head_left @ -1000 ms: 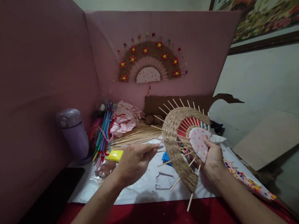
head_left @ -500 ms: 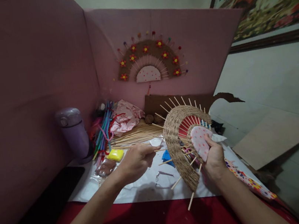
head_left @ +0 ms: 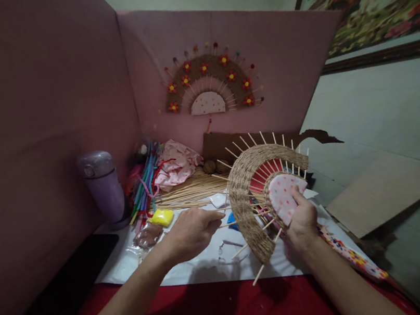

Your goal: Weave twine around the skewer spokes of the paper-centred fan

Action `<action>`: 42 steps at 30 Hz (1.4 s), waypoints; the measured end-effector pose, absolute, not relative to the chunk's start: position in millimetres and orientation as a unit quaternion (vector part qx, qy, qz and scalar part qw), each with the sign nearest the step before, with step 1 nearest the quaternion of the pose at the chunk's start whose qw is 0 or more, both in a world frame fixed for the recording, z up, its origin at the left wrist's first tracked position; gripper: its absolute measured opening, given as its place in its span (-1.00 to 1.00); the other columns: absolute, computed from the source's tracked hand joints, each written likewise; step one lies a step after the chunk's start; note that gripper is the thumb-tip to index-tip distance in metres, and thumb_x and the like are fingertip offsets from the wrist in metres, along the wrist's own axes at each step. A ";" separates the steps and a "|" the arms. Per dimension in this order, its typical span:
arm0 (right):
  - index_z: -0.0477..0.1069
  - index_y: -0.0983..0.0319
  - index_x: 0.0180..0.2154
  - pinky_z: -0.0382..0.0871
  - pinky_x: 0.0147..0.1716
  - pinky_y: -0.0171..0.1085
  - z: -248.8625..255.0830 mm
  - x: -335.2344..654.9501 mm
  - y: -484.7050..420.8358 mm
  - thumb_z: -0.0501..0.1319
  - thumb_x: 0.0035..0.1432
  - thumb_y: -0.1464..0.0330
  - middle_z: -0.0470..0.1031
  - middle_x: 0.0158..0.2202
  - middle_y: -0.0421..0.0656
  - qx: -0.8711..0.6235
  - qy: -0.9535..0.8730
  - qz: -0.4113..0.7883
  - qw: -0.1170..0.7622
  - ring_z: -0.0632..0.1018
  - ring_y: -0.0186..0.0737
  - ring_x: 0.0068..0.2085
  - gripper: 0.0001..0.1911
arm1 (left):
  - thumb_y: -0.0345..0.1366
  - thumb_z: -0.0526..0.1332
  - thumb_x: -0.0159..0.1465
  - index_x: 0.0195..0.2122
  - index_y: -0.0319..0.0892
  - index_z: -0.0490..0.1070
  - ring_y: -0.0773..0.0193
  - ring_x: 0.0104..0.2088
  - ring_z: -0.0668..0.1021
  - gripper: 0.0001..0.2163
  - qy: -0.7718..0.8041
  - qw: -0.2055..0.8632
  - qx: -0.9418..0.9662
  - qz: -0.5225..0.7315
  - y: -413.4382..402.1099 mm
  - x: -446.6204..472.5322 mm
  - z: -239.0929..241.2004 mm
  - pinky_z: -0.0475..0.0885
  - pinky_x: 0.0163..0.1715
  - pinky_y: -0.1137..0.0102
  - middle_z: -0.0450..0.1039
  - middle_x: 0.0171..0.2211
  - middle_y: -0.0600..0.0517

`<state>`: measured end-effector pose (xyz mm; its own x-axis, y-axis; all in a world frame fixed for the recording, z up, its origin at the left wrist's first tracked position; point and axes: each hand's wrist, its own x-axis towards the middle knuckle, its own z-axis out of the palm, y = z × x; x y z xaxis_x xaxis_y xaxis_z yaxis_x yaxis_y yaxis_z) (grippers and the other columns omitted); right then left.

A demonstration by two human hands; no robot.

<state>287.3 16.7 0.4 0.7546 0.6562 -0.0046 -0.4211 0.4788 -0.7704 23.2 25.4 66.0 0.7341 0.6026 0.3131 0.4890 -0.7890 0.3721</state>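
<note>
A half-round woven fan of brown cord on thin wooden sticks is held upright above the table. My right hand grips it at its pink dotted centre piece, thumb pressed on the fabric. My left hand is closed in a pinch at the fan's left edge, fingertips on one of the protruding sticks. What else the pinch holds is too small to see.
A finished fan with red flowers hangs on the pink partition. Behind lie a bundle of sticks, coloured pipe cleaners, pink cloth, a lilac bottle, yellow clay. White plastic sheet covers the red table.
My right hand has turned the fan clockwise and raised its right end a little. My left hand has dropped slightly and stays pinched at the left-edge sticks.
</note>
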 end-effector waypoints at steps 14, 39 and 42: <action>0.37 0.26 -0.32 0.44 -0.49 -0.35 20.9 262.1 6.2 0.36 -0.17 0.24 0.44 -0.43 -0.25 -0.463 -0.169 0.188 0.850 0.46 -0.36 -0.48 -0.65 | -0.40 0.03 0.20 -0.57 -0.20 0.39 0.40 -0.63 0.32 -0.76 0.297 -0.050 0.920 0.252 22.9 29.5 63.7 0.08 -0.56 0.45 0.35 -0.66 0.07; 0.33 0.26 -0.28 0.40 -0.48 -0.31 20.8 256.9 3.8 0.34 -0.17 0.14 0.37 -0.39 -0.23 -0.488 -0.191 0.173 0.834 0.41 -0.35 -0.47 -0.55 | -0.33 0.09 0.20 -0.37 -0.09 0.50 0.24 -0.51 0.51 -0.82 0.404 0.029 0.884 0.234 17.9 37.0 57.9 0.22 -0.48 0.38 0.49 -0.57 0.04; 0.34 0.25 -0.25 0.41 -0.46 -0.29 19.8 256.6 3.7 0.33 -0.16 0.13 0.38 -0.38 -0.23 -0.486 -0.196 0.172 0.834 0.42 -0.34 -0.45 -0.54 | -0.32 0.08 0.22 -0.40 -0.10 0.50 0.26 -0.51 0.50 -0.81 0.394 0.031 0.881 0.258 19.3 38.8 54.3 0.22 -0.48 0.39 0.48 -0.58 0.05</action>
